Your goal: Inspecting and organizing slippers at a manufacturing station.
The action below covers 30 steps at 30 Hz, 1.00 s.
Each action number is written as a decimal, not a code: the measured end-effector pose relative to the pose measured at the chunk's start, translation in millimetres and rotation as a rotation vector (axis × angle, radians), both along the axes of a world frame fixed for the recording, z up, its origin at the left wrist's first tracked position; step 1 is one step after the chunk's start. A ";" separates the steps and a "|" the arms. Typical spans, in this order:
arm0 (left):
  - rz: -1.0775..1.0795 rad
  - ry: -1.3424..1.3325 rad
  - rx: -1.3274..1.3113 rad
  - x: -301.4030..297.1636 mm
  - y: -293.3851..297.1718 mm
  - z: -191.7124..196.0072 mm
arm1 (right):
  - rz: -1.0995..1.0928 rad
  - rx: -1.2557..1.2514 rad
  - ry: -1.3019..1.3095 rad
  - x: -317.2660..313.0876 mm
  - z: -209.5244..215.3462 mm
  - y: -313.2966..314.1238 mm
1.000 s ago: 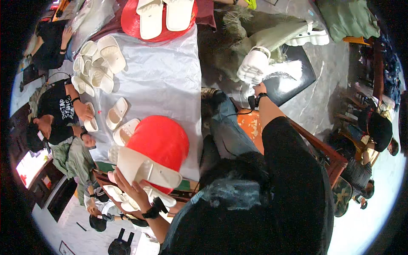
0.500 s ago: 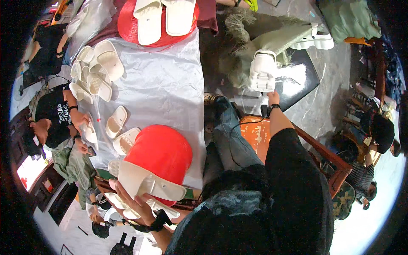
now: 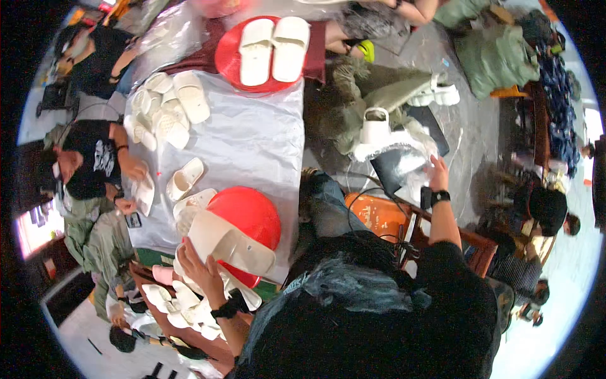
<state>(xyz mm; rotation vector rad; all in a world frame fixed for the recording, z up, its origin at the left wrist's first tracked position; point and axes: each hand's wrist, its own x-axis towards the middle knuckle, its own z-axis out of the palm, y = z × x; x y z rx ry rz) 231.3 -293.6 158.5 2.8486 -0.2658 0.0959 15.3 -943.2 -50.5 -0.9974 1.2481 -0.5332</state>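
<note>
At the near left, my left hand (image 3: 203, 271) grips the heel end of a cream slide slipper (image 3: 214, 235), fingers against its edge. The slipper lies tilted over a red round stand (image 3: 259, 205); a second slipper shows partly under my wrist. My right hand (image 3: 437, 174) is out to the right, its fingers apart but somewhat blurred, beside crumpled clear plastic (image 3: 410, 148) and a glossy black sheet (image 3: 388, 174). A white chunky slipper (image 3: 375, 128) stands just past the plastic. Whether my fingers touch the plastic is hard to tell.
More cream slippers are heaped on the silver-covered table (image 3: 252, 139) at left, and a pair (image 3: 290, 54) sits on a red stand beyond. Another person (image 3: 95, 158) handles a slipper across the table. An orange stool (image 3: 372, 213) and green sacks (image 3: 495, 60) stand right.
The view has shifted, so the table and slippers sit lower. My right hand, earlier closed near the white slipper, has moved right and its fingers have spread. Clear plastic now shows there.
</note>
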 end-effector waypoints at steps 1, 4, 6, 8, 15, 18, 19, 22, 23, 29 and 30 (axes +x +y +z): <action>-0.001 -0.008 -0.001 0.4 1.8 -0.4 | 0.067 -0.017 -0.068 -0.5 26.0 4.9; 0.010 -0.060 -0.026 1.6 4.0 -2.9 | 0.171 -0.027 -0.156 13.7 103.2 17.2; 0.009 -0.085 0.003 -0.8 3.8 -1.6 | 0.330 -0.056 -0.222 47.4 151.6 26.8; 0.096 -0.064 -0.006 -5.2 1.2 3.1 | 0.416 -0.145 -0.316 100.3 189.1 48.1; 0.230 -0.096 0.016 -20.7 -8.6 33.5 | 1.107 -0.091 -0.543 328.7 253.9 182.0; 0.285 -0.150 0.019 -45.3 -5.3 45.0 | 1.383 -0.193 -0.585 413.8 262.4 274.7; 0.316 -0.151 0.012 -54.8 -4.8 49.1 | 1.539 -0.268 -0.620 441.1 265.7 303.1; 0.476 -0.108 -0.006 -102.7 -4.3 55.2 | 1.651 -0.423 -0.627 507.5 240.2 404.5; 0.535 -0.094 0.001 -119.1 -5.2 56.9 | 1.819 -0.301 -0.652 525.5 229.0 429.7; 0.897 -0.049 0.008 -208.8 -39.6 54.6 | 1.847 -0.883 -0.516 577.6 127.7 543.2; 0.998 0.000 0.002 -218.1 -47.1 52.6 | 1.844 -0.933 -0.507 575.6 111.2 554.7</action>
